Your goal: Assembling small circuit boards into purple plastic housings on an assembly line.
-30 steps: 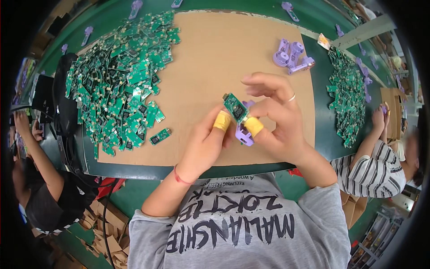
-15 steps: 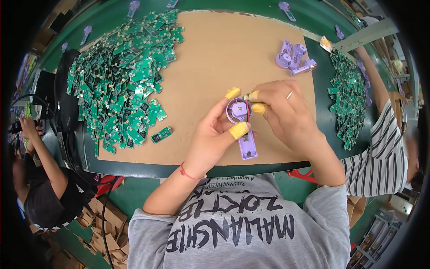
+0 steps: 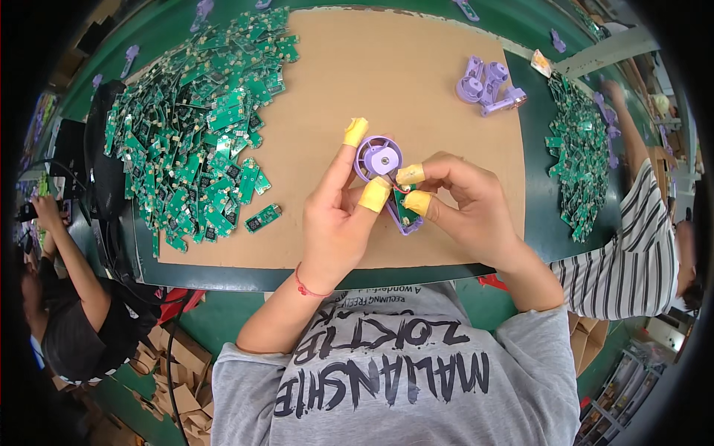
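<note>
Head view: my left hand (image 3: 333,223) is clamped on a purple fan (image 3: 384,157), thumb pressed near the neck, forefinger raised clear of it. My right hand (image 3: 473,208) has thumb and forefinger close to each other beside a red wire (image 3: 399,189); I cannot tell whether they grip it. A green board (image 3: 407,215) sits in the fan's handle, above a cardboard sheet (image 3: 372,82) on the tabletop (image 3: 537,178). Left of my hands lies one loose board (image 3: 263,218), near a big heap of boards (image 3: 201,149).
</note>
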Action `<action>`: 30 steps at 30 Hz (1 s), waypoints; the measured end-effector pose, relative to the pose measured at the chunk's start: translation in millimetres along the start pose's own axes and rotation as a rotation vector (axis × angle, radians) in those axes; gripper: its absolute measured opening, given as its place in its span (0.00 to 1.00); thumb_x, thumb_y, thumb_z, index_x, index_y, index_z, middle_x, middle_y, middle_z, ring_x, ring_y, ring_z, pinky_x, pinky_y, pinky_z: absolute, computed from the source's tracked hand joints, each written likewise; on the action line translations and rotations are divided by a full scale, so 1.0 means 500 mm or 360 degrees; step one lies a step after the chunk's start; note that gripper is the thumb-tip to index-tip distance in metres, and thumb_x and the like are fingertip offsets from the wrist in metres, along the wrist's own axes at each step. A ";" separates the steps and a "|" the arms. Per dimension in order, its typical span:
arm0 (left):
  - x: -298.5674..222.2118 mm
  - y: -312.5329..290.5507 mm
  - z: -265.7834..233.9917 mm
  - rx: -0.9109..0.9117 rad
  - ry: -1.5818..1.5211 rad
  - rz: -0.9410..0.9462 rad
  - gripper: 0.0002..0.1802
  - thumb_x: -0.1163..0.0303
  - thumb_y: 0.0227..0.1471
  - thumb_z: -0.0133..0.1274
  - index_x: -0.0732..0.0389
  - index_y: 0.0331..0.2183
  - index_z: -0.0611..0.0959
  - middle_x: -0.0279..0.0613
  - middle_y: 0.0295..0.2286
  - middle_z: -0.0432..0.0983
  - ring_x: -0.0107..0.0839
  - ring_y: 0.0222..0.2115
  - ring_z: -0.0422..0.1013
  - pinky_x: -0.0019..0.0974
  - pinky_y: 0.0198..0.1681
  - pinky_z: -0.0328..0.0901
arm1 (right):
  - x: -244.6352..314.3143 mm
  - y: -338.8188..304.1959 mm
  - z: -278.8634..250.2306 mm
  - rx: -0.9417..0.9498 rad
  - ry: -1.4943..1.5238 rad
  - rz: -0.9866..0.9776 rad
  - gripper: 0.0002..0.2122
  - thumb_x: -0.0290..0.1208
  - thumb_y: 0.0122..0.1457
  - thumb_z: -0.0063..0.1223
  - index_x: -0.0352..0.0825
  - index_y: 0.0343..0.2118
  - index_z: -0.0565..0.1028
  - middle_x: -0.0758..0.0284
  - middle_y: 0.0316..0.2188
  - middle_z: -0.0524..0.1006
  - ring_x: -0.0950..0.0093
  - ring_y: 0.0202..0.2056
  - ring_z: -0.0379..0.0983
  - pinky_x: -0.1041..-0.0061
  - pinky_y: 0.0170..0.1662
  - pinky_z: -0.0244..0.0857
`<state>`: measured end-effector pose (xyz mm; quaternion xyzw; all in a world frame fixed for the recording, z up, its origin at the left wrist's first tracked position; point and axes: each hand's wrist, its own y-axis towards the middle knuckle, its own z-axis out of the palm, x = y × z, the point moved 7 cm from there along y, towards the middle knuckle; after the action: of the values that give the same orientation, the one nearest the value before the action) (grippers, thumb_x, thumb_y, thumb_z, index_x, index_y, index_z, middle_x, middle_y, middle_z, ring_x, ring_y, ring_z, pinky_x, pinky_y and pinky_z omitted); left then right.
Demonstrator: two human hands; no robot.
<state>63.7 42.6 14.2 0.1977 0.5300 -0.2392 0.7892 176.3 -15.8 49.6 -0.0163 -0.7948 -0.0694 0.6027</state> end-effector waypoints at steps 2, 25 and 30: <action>-0.002 0.002 -0.003 0.0019 0.0107 0.0052 0.29 0.79 0.51 0.42 0.65 0.54 0.55 0.47 0.46 0.64 0.28 0.41 0.67 0.25 0.36 0.67 | 0.003 0.002 0.000 0.0014 -0.0094 -0.0057 0.10 0.17 0.47 0.53 0.30 0.35 0.73 0.66 0.31 0.72 0.79 0.31 0.67 0.82 0.35 0.61; -0.019 0.007 0.006 -0.0072 -0.0043 0.0178 0.30 0.80 0.51 0.41 0.61 0.55 0.54 0.50 0.48 0.61 0.43 0.48 0.61 0.41 0.49 0.58 | -0.086 -0.005 0.041 0.0135 0.0337 0.0688 0.08 0.26 0.53 0.49 0.30 0.35 0.68 0.67 0.27 0.72 0.80 0.27 0.70 0.81 0.30 0.64; -0.017 0.023 0.019 -0.0096 -0.0404 0.0004 0.42 0.83 0.45 0.49 0.60 0.56 0.44 0.48 0.48 0.57 0.39 0.50 0.58 0.37 0.51 0.55 | -0.021 0.026 0.038 0.0128 -0.0490 -0.0056 0.04 0.24 0.52 0.48 0.31 0.30 0.68 0.68 0.20 0.73 0.81 0.24 0.72 0.82 0.26 0.64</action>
<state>74.9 48.0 26.2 0.1426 0.4327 -0.2454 0.8557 162.2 0.3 35.7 0.0114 -0.8800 -0.0446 0.4728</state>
